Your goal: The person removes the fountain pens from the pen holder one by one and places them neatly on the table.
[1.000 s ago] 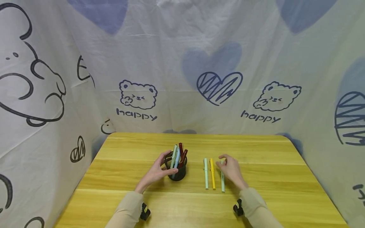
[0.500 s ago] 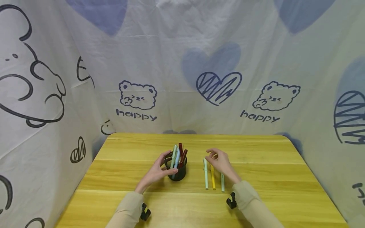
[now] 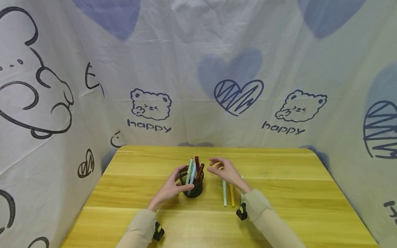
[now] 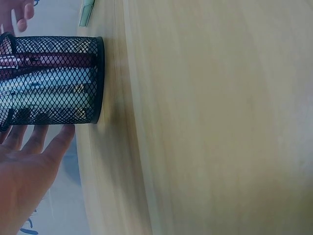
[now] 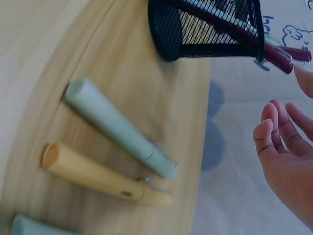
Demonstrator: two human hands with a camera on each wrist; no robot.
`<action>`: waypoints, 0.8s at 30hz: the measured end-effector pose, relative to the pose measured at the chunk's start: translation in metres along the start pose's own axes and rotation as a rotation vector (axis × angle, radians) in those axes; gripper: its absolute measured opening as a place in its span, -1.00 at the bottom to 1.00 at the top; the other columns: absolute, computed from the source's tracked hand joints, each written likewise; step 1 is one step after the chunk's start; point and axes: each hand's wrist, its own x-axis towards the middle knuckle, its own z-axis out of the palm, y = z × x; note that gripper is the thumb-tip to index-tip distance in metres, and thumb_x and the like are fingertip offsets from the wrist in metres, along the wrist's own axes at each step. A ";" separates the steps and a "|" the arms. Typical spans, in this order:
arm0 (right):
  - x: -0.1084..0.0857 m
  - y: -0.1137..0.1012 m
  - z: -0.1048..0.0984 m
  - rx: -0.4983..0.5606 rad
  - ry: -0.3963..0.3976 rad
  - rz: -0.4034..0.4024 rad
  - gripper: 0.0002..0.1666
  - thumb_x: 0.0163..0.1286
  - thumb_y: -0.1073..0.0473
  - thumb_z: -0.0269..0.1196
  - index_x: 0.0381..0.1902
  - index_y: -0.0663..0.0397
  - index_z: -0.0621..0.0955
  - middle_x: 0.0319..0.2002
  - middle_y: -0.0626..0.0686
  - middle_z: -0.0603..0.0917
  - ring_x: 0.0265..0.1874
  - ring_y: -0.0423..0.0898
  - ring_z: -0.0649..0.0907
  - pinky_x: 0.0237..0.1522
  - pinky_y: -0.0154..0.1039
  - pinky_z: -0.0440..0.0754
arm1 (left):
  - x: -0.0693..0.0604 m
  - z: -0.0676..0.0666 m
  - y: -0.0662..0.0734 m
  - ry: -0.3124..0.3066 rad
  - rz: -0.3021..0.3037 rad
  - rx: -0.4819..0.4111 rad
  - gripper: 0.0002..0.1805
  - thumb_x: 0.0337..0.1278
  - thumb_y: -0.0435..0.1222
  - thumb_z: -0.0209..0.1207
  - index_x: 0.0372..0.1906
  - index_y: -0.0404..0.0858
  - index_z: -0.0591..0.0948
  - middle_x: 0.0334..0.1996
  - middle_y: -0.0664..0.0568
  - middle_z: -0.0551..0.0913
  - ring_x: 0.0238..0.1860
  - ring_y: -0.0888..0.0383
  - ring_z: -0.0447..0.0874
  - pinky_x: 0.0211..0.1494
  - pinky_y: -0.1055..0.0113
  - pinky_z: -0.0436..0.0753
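Observation:
A black mesh pen holder stands upright on the table, with dark red, light blue and pale green pens inside. My left hand holds it from the left, thumb at the front and fingers along the side. Just right of the holder, my right hand hovers with loosely bent fingers and nothing in them, close to the dark red pens. Below that hand and wrist lie a mint pen, a yellow pen and another pale green pen, which the right forearm partly covers in the head view.
The wood-grain table has rounded far corners. Pale cloth printed with hearts and bears hangs behind it and along both sides. A small black camera sits on each wrist, the left one low over the table.
My right hand has moved left from the rightmost loose pen, passing over the yellow and mint pens, to beside the holder. My left hand and the holder have stayed put.

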 end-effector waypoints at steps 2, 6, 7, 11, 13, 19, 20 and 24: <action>0.003 -0.005 0.003 0.005 -0.019 0.000 -0.43 0.41 0.10 0.33 0.30 0.22 0.53 0.05 0.27 0.68 -0.19 -0.07 0.65 -0.21 -0.34 0.63 | 0.001 0.000 0.000 0.003 0.002 -0.005 -0.06 0.15 -0.20 0.42 0.56 -0.06 0.17 0.56 -0.09 0.21 0.57 -0.20 0.15 0.52 -0.25 0.29; 0.008 -0.014 0.010 -0.003 -0.038 0.003 -0.41 0.40 0.09 0.33 0.32 0.21 0.52 0.05 0.23 0.69 -0.20 -0.06 0.66 -0.23 -0.31 0.64 | 0.001 0.000 0.000 0.000 0.008 -0.004 -0.07 0.16 -0.21 0.41 0.56 -0.08 0.16 0.55 -0.12 0.22 0.56 -0.22 0.16 0.51 -0.28 0.28; 0.010 -0.015 0.012 -0.007 -0.040 0.001 -0.41 0.40 0.09 0.34 0.31 0.21 0.53 0.05 0.23 0.69 -0.20 -0.05 0.66 -0.22 -0.30 0.64 | 0.001 0.000 0.000 -0.001 0.001 -0.008 -0.07 0.16 -0.21 0.41 0.56 -0.06 0.16 0.55 -0.10 0.22 0.56 -0.21 0.15 0.52 -0.27 0.27; 0.015 -0.017 0.019 -0.024 -0.035 -0.012 -0.44 0.40 0.10 0.34 0.28 0.21 0.55 0.05 0.23 0.70 -0.19 -0.03 0.68 -0.19 -0.29 0.66 | 0.002 0.000 -0.001 0.001 0.001 -0.012 -0.07 0.17 -0.21 0.41 0.56 -0.06 0.16 0.56 -0.11 0.20 0.56 -0.22 0.14 0.53 -0.28 0.25; 0.017 -0.018 0.022 -0.022 -0.028 -0.016 -0.46 0.39 0.10 0.34 0.25 0.22 0.57 0.04 0.24 0.71 -0.19 -0.02 0.68 -0.19 -0.28 0.66 | 0.002 0.000 -0.001 0.002 0.007 -0.017 -0.07 0.17 -0.22 0.40 0.56 -0.07 0.15 0.56 -0.13 0.20 0.56 -0.24 0.13 0.53 -0.28 0.25; 0.021 -0.022 0.029 -0.020 -0.002 -0.007 -0.55 0.37 0.15 0.36 0.15 0.24 0.63 -0.01 0.23 0.73 -0.23 -0.05 0.67 -0.20 -0.29 0.65 | 0.002 0.000 -0.002 -0.009 0.011 -0.024 -0.07 0.18 -0.24 0.39 0.57 -0.13 0.14 0.56 -0.16 0.19 0.56 -0.25 0.12 0.53 -0.28 0.25; 0.022 -0.023 0.030 -0.025 0.002 -0.006 -0.57 0.37 0.16 0.36 0.13 0.24 0.64 -0.04 0.22 0.74 -0.24 -0.05 0.67 -0.20 -0.29 0.65 | 0.002 0.000 -0.002 -0.011 0.010 -0.025 -0.07 0.19 -0.24 0.39 0.57 -0.14 0.13 0.56 -0.16 0.19 0.56 -0.25 0.13 0.53 -0.28 0.25; 0.024 -0.024 0.034 -0.041 0.024 -0.002 -0.66 0.37 0.18 0.36 0.05 0.20 0.66 -0.14 0.17 0.75 -0.28 -0.09 0.66 -0.23 -0.29 0.64 | 0.003 0.000 -0.001 -0.013 0.009 -0.037 -0.07 0.19 -0.25 0.39 0.57 -0.16 0.14 0.55 -0.17 0.20 0.55 -0.26 0.14 0.52 -0.27 0.27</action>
